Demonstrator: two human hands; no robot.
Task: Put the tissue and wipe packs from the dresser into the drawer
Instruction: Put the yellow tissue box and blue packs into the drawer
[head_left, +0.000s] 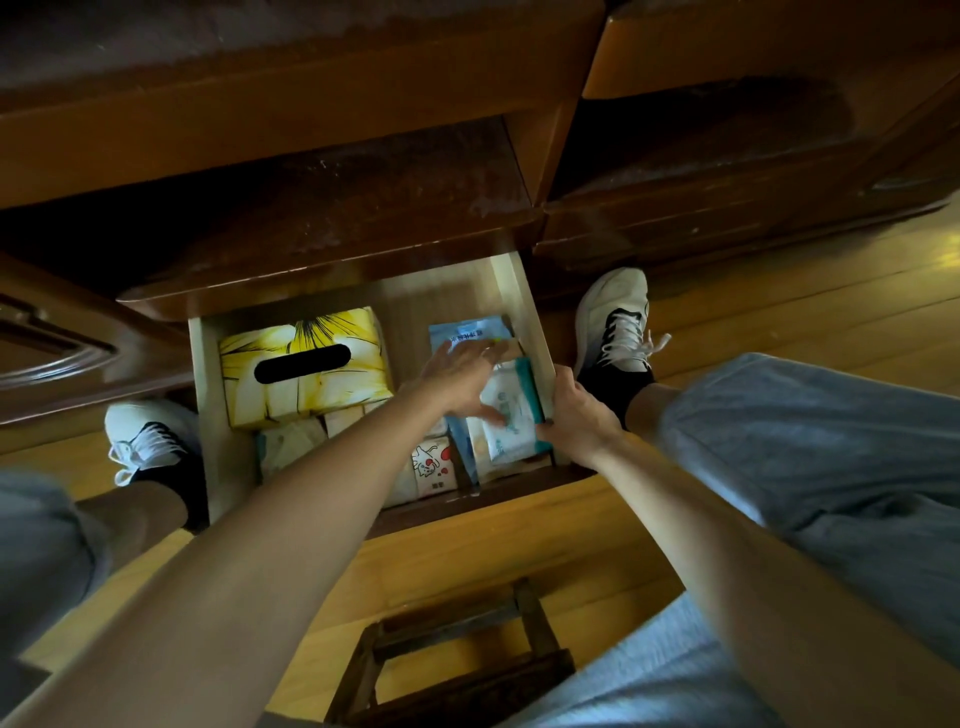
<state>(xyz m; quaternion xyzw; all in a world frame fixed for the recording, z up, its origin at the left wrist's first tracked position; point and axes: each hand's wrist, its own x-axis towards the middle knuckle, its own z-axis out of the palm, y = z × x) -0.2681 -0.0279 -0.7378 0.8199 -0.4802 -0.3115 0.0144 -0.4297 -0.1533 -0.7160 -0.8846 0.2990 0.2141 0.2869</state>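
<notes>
We look straight down into the open drawer (524, 291) of a dark wooden dresser (322, 218), with a shoe (618, 322) planted on the floor (519, 551) to either side of it and a small wooden stool (457, 670) below us.

Our left hand (462, 376) reaches into the right half of the drawer. Its fingers are spread wide and flat, palm down, closed on nothing. The fingertips lie over the lower edge of a blue pack (467, 330) at the back, and the thumb side rests on a white wipe pack (511, 415) with a teal edge. The fingertips are blurred, so we cannot tell how firmly they press.

Our right hand (576, 421) is at the drawer's right wall. Its fingers curl loosely against the teal edge of the wipe pack, the thumb up along the wall. It touches the pack's side but does not wrap around it, so we see it as loose rather than gripping.

The wipe pack sits tilted on top of other packs in the front right corner. Just left of it stands a small white pack with a red cartoon print (434, 465). The left half of the drawer holds a yellow tissue box (306, 364), with pale tissue packs (291, 441) tucked in front of it, partly hidden by our left forearm.
</notes>
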